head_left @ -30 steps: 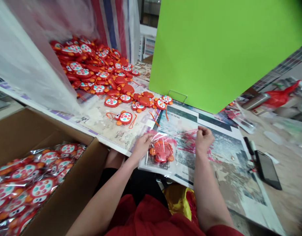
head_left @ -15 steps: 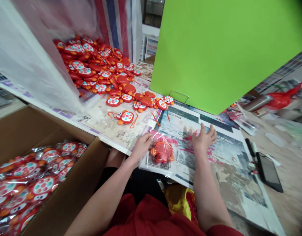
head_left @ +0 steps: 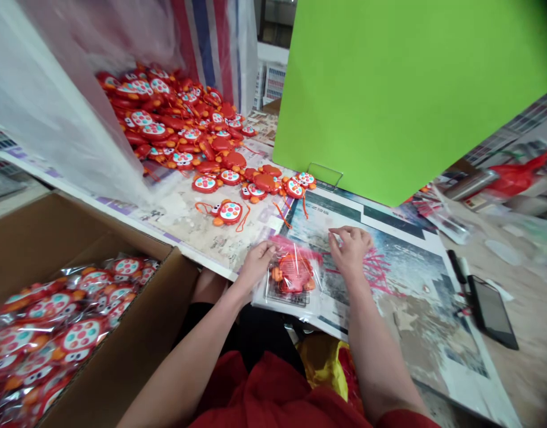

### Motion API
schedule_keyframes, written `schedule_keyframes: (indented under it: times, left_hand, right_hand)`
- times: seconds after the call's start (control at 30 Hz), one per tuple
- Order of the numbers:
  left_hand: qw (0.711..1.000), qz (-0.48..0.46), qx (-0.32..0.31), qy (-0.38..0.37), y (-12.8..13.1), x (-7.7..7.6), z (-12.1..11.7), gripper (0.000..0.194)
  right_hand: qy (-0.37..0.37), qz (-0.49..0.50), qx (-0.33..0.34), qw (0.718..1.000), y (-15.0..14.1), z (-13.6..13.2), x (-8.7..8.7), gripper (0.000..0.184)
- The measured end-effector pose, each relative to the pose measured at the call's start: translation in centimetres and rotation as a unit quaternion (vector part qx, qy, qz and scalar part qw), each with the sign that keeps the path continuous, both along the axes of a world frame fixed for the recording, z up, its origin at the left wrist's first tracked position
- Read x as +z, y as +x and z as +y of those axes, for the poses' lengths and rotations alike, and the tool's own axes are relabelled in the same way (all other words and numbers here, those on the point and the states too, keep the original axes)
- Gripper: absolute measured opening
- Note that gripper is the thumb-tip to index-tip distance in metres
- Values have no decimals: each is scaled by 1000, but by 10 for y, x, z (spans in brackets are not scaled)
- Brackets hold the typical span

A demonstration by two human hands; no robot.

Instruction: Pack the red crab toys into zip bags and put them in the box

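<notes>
My left hand (head_left: 257, 261) pinches the upper left edge of a clear plastic bag (head_left: 317, 284) at the table's front edge. Inside the bag lies a red and orange turtle-shaped toy (head_left: 295, 274), its plain red side up. Pink shows along the bag's top. My right hand (head_left: 351, 248) hovers to the right of the bag, fingers loosely bent and apart, with nothing visible in them. Beside it, thin pink strips (head_left: 377, 270) lie on the printed board (head_left: 416, 285). Nearby sit a loose toy (head_left: 229, 211) and others with orange cords.
A large heap of toys (head_left: 166, 119) spills from a white sack (head_left: 77, 89) at back left. The cardboard box (head_left: 135, 351) at left holds bagged toys (head_left: 79, 336). A tall green panel (head_left: 389, 89) stands behind the board. A phone (head_left: 492, 312) lies at right.
My right hand has moved left towards the bag, and its spread fingers have bent. More of the pink strips now show to its right. My left hand keeps its pinch on the bag.
</notes>
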State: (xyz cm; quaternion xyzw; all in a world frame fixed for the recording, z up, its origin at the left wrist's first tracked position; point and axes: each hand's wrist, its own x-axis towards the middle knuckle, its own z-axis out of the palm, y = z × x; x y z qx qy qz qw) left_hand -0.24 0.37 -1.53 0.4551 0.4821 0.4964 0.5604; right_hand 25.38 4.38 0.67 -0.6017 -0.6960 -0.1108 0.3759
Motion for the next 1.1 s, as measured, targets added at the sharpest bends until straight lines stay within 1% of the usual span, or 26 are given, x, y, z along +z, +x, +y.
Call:
schedule_keyframes:
  times: [0.03, 0.07, 0.13, 0.23, 0.3, 0.4, 0.57, 0.7, 0.8, 0.93, 1.1]
  left_hand:
    - [1000, 7, 2, 7, 0, 1, 0, 21]
    - [1000, 10, 2, 11, 0, 2, -1, 21]
    - [1000, 10, 0, 13, -1, 5, -2, 21]
    - [1000, -6, 0, 14, -2, 8, -4, 23]
    - [1000, -19, 3, 10, -2, 8, -5, 27]
    - [999, -33, 4, 5, -2, 7, -5, 32]
    - [998, -64, -14, -19, -2, 9, -4, 41]
    - [993, -108, -30, -46, -3, 9, -2, 50]
    - [989, -127, -18, -67, -3, 8, -2, 48]
    - [985, -156, -6, -71, -5, 9, -1, 48]
    - [982, -171, -37, -69, -9, 7, 1, 52]
  right_hand:
    - [2, 7, -1, 1000, 1, -1, 1, 24]
    - [-3, 9, 13, 1000, 2, -2, 1, 25]
    - [-30, 0, 77, 997, -3, -4, 3, 29]
    - [-82, -13, 182, 980, -21, -9, 6, 30]
    - [-106, -6, 211, 972, -33, -11, 6, 30]
    - [-135, 30, 213, 967, -40, -12, 5, 26]
    - [-146, 130, 215, 957, -30, -7, -4, 21]
    - [-184, 236, 223, 928, -29, -5, -7, 18]
    - [-212, 302, 204, 907, -28, -5, -7, 20]
    - [-225, 346, 184, 892, -24, -4, -6, 23]
    - [-235, 374, 196, 876, -21, -3, -5, 23]
